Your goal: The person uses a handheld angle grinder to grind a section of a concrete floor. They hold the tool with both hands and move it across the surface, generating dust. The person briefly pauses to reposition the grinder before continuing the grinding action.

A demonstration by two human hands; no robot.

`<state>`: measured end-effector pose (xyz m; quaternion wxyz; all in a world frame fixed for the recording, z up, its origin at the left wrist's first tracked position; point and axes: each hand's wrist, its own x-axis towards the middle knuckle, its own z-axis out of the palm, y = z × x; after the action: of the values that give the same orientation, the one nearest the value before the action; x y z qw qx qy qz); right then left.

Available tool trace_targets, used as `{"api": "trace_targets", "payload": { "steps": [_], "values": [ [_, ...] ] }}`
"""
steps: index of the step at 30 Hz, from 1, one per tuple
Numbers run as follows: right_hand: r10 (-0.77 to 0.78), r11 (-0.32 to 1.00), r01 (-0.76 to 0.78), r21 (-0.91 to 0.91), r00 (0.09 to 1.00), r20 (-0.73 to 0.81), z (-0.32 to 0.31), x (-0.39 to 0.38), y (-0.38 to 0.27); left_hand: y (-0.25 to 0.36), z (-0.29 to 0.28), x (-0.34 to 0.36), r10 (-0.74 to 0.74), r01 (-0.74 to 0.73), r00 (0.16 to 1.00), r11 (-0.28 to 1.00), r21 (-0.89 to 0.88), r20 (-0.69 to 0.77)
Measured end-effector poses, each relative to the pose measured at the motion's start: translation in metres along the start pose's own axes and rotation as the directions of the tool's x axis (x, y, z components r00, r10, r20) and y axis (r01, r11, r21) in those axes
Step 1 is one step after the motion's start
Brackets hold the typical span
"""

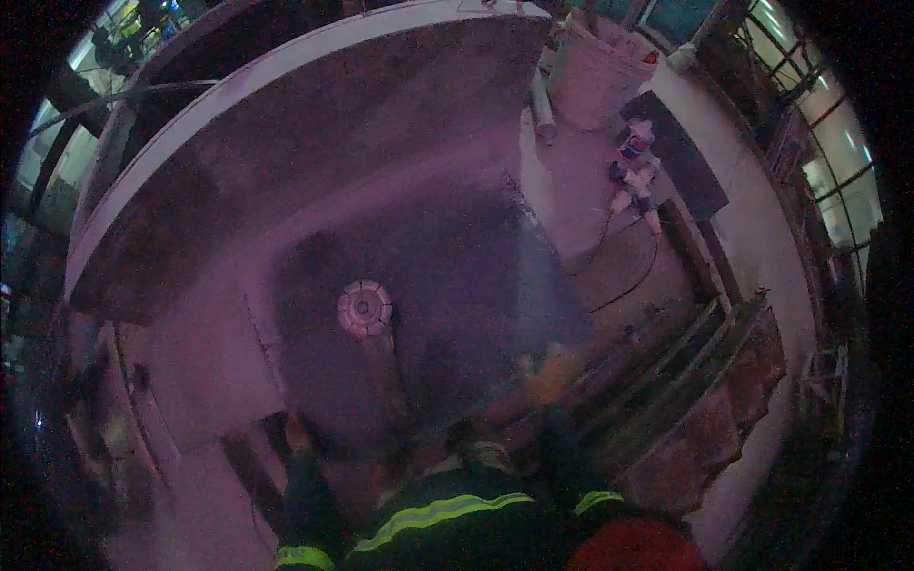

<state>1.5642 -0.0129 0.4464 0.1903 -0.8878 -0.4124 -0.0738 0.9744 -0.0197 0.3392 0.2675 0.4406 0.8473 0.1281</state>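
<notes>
A dark, roughly rectangular slab (pixel 438 257) lies in front of me in dim purple light. On it rests a round, pale disc-shaped thing (pixel 364 307) with a segmented rim, and a dull strip runs from it toward me. My right hand (pixel 552 373), orange-toned and smeared by motion, is at the slab's near right edge; its fingers cannot be made out. A pale, hazy streak (pixel 538 285) stretches away from it over the slab. Close to the near left corner of the slab is my left hand (pixel 298 435), small and dark, its fingers too unclear to read.
A pale bucket (pixel 605 76) stands at the far right beside a short pale tube (pixel 541 107). Nearer lies a corded tool (pixel 635 181), its cable (pixel 628 285) looped. Long dark bars (pixel 657 371) lie to the right. A curved, light-edged panel (pixel 333 124) borders the far side.
</notes>
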Motion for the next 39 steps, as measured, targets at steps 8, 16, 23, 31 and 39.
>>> {"api": "trace_targets", "payload": {
  "steps": [8, 16, 23, 31, 39],
  "values": [
    [-0.547, 0.816, -0.021, 0.578, 0.295, 0.783, -0.062, -0.003, -0.248, 0.015, 0.013, 0.037, 0.037, 0.022, 0.981, 0.953, 0.301, -0.190],
    [-0.444, 0.815, -0.017, 0.579, 0.624, 0.643, 0.021, -0.005, -0.244, 0.145, 0.021, -0.113, 0.068, 0.052, 0.798, 0.982, 0.182, -0.598],
    [-0.509, 0.826, -0.021, 0.563, 0.402, 0.761, -0.043, 0.043, -0.161, 0.074, 0.018, -0.171, 0.274, -0.123, 0.787, 0.948, 0.295, -0.552],
    [-0.105, 0.823, -0.296, 0.485, 0.759, 0.642, -0.201, 0.043, -0.003, -0.041, 0.023, -0.158, 0.027, 0.021, 0.973, 0.978, 0.207, -0.228],
    [-0.075, 0.989, 0.049, 0.139, 0.980, 0.182, -0.216, 0.240, 0.119, -0.038, 0.017, -0.177, -0.065, 0.103, 0.984, 0.968, 0.229, -0.167]
  ]
}}
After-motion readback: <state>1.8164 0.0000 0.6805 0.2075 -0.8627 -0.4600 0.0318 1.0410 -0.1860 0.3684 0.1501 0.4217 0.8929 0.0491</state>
